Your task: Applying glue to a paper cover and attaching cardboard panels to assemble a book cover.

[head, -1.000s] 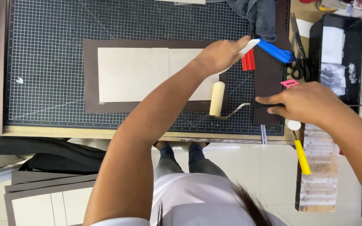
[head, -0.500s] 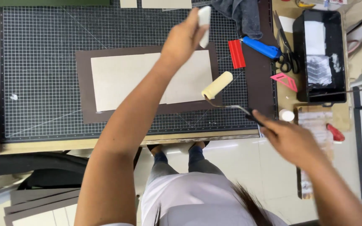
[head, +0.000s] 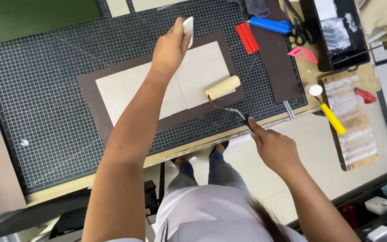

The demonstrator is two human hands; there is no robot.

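Observation:
My left hand is stretched out over the cutting mat and grips a small white flat tool above the cream boards. Those boards lie on a dark brown sheet. My right hand holds the black handle of a small paint roller at the table's front edge. The roller's cream head rests on the right cream board near the brown sheet's right edge.
A red flat piece, a blue-handled tool, scissors, a pink triangle and a dark brown strip lie at the mat's right. A black tray, a yellow-handled brush and a wooden board sit further right.
The view has tilted. My right hand has kept the roller handle and the roller head now sits on the right cream board. My left hand still holds the white tool over the boards.

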